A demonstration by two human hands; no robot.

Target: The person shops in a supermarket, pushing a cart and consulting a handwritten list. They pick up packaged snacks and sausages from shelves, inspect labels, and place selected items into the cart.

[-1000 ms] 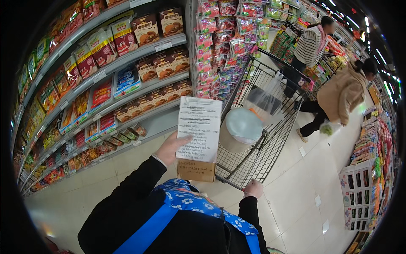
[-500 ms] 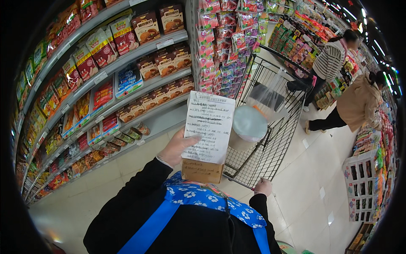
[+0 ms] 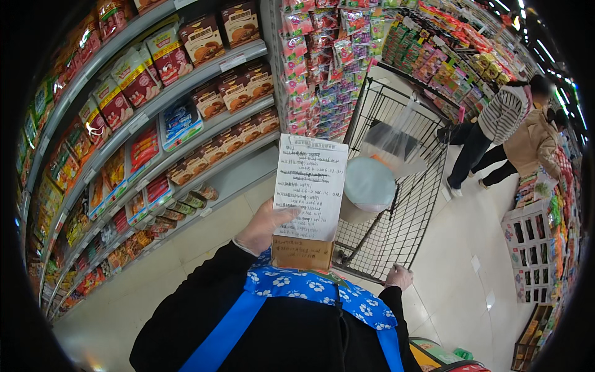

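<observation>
Handwritten sheet (image 3: 308, 186): one, white paper, flat rectangle, some lines struck through; held up before chest, overlapping cart's left edge in view.
Cardboard piece (image 3: 302, 254): one, brown, also written on; sticks out below sheet, lower edge by apron top.
Left hand (image 3: 268, 226): clamped on sheet's left edge, thumb across front, other fingers hidden behind.
Right hand (image 3: 399, 278): fingers curled, at cart's near right corner; can't tell if clamped on it.
Apron (image 3: 294, 284): one, blue cloth, white flowers, plain blue straps over black top.
Cart (image 3: 406, 226): one, dark wire mesh, thin rim, long basket.
Bucket (image 3: 370, 183): one, in cart, round, smooth pale lid, whitish wall.
Clear bag (image 3: 403, 127): one, in cart just beyond bucket, thin plastic; dark item at it, kind unclear.
Floor (image 3: 452, 273): pale glossy tile; narrow strip between left shelf and left sleeve, wider stretch right of cart.
Shelf (image 3: 214, 67): left side, grey edges bent by lens, several tiers.
Brown boxes (image 3: 201, 40): two on upper tier, three on next; lower row too tight to count.
White cartons (image 3: 527, 232): right side, dark cut-outs in rows; count unclear.
Hanging packets (image 3: 322, 68): many, glossy, mostly pink, at shelf end.
People (image 3: 505, 115): two, past cart at right, overlapping; one striped top, one tan jacket.
</observation>
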